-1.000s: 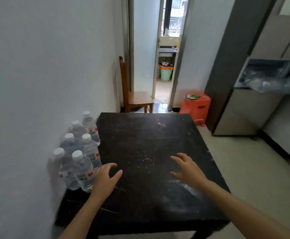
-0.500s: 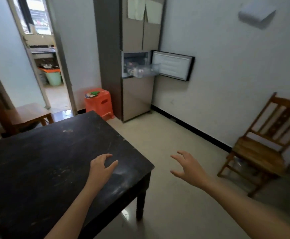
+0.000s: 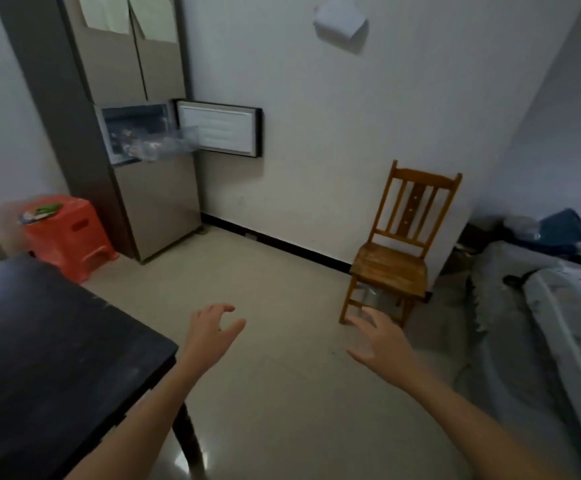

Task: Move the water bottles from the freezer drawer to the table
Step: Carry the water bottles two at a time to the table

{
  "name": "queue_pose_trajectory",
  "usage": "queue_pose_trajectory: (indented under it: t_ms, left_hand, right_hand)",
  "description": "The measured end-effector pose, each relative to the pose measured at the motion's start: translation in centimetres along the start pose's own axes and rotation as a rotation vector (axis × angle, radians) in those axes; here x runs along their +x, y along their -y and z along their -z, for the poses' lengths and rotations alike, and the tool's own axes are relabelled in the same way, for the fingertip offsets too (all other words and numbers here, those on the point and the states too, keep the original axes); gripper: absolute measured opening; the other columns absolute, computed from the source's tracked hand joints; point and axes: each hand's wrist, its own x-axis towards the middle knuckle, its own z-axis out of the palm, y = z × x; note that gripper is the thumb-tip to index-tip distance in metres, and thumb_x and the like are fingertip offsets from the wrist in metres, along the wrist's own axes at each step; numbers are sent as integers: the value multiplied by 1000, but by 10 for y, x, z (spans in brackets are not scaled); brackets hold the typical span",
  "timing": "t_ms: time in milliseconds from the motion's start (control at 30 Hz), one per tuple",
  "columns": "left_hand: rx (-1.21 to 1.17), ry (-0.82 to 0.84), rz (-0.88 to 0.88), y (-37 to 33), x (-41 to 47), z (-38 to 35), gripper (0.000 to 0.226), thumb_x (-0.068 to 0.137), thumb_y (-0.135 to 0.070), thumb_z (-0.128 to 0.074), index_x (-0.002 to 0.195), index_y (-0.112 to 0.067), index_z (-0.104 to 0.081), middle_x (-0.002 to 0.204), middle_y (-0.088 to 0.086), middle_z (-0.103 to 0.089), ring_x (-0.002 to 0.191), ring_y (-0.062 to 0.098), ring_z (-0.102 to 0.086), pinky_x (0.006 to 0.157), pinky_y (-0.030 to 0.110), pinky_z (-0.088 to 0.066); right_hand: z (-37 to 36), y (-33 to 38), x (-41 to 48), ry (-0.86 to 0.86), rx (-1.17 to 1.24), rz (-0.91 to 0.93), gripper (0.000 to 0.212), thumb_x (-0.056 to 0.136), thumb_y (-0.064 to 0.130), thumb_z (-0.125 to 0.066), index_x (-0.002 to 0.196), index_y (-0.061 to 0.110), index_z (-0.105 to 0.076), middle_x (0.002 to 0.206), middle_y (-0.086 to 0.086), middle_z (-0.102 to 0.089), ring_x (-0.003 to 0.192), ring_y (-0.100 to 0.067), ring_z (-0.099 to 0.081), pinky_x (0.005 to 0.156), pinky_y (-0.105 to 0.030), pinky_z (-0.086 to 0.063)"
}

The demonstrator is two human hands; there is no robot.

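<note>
A tall grey fridge (image 3: 150, 188) stands against the far wall with its small freezer door (image 3: 220, 132) swung open to the right. The clear freezer drawer (image 3: 159, 145) is pulled out, with blurred water bottles inside it. The black table (image 3: 40, 348) fills the lower left; the bottles standing on it are out of view. My left hand (image 3: 209, 334) hovers just past the table's corner, fingers loosely curled and holding nothing. My right hand (image 3: 379, 341) is spread over the floor, also holding nothing.
An orange plastic stool (image 3: 67, 233) stands left of the fridge, between it and the table. A wooden chair (image 3: 400, 251) is against the right wall. A bed with grey bedding (image 3: 541, 313) lies at the far right. Pale tiled floor (image 3: 268, 306) stretches toward the fridge.
The view has swung right, away from the table and its bottles, toward the fridge, chair and bed. Both hands have left the tabletop and now hang over the floor.
</note>
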Motion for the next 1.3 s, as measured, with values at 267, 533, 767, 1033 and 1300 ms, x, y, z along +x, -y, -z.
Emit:
queue_pose_trajectory:
  t_ms: [267,533,767,1033,1300]
  left_hand:
    - [25,-16,-33,-94,12,-97,34,85,-24,-63,114,-7,-59,123,10,-58,120,29,-42,99,33,-29]
    - [109,-69,-82,-135,64,-135,32,83,-22,-66,111,-7,-61,120,11,-59,119,32,-41,98,36,-30]
    - [89,-100,-107,-158,142,-158,36,87,-24,-61,118,-8,-57,125,10,-56,121,29,-38,100,38,-31]
    - [32,-165,-83,-174,250,-181,34,85,-20,-63,115,-5,-59,119,14,-59,109,32,-45,96,41,-34]
    - [52,-173,-43,-180,326,-209,34,85,-21,-62,116,-7,-58,121,12,-58,110,29,-43,97,42,-35]
  right_hand:
    - [34,-126,-17,-20,12,-97,63,89,49,-50,143,24,-31,153,-6,-18,142,-21,-15,114,-34,-18]
    - [47,-187,19,-34,-4,-85,59,92,47,-45,144,26,-26,154,-3,-14,142,-19,-11,114,-33,-15]
    - [74,-223,95,-110,-62,-19,60,91,49,-45,143,24,-29,153,-5,-18,142,-19,-13,114,-34,-15]
    - [97,-272,211,-106,-113,24,60,91,46,-48,144,25,-28,154,-3,-18,142,-20,-13,116,-35,-10]
    - [89,-310,292,-109,-107,87,58,93,45,-46,144,25,-27,154,-2,-17,143,-19,-11,110,-27,-1]
